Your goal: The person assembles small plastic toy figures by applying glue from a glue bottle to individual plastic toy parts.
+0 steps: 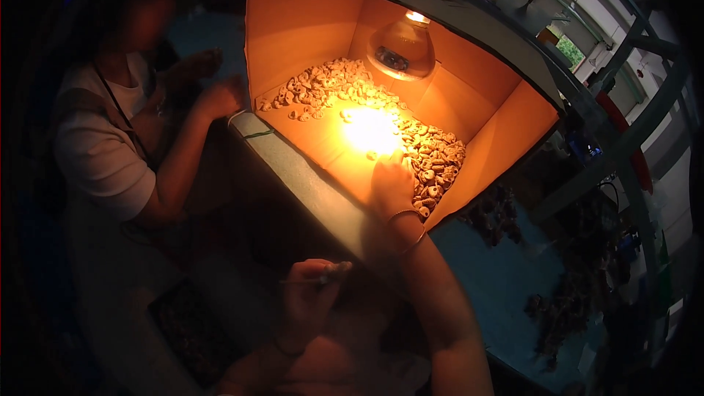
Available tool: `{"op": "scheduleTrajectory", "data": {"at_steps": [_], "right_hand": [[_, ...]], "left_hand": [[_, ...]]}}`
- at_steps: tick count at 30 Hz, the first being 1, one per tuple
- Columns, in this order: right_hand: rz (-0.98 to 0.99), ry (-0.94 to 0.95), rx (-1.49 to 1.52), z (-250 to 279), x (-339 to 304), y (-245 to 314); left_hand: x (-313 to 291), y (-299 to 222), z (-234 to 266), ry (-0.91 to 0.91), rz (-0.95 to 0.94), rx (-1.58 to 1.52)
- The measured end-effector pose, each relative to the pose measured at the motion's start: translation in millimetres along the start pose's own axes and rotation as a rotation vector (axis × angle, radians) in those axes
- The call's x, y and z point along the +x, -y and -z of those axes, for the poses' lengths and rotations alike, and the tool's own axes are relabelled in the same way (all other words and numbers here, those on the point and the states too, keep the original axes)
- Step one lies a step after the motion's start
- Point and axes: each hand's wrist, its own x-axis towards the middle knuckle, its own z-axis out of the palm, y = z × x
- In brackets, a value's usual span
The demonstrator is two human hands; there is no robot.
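In front of my body, my left hand [312, 301] is closed, fingers bent round a thin stick-like tool [297, 281] and a small pale lump [339, 268] at the fingertips. My right hand [394, 185] reaches into an open-fronted cardboard box [297, 7], a bracelet round its wrist. Its fingertips are at the left edge of a heap of small, rounded, shell-like pieces [438, 161]; glare hides how they are bent. A single small piece [372, 155] lies just left of those fingers. Another heap of such pieces [330, 81] spreads across the back left.
A large bulb [403, 48] hangs lit inside the box. A pale ledge [293, 180] runs along the box front. At the left sits another person [110, 139], hands near the box corner. Dark clumps [565, 301] lie on a blue surface [506, 271] at right.
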Motion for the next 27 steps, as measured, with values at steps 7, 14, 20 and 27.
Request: {"op": "scheduleTrajectory", "data": {"at_steps": [7, 14, 20, 27], "right_hand": [[0.182, -0.069, 0.356, 35.7, -35.5, 8.1], [0.073, -0.062, 1.233, 131.2, -106.7, -19.8], [0.126, -0.031, 1.291, 147.0, -133.7, -47.5], [0.248, -0.077, 1.242, 148.7, -154.2, -81.1]], "left_hand": [[0.6, -8.2, 0.7, -0.077, 0.123, -0.125], [-1.5, -14.6, -15.5, 0.165, 0.261, -0.125], [-11.8, -7.5, -27.6, 0.315, 0.337, -0.118], [-16.0, -6.3, -50.8, 0.461, 0.483, -0.419]]}}
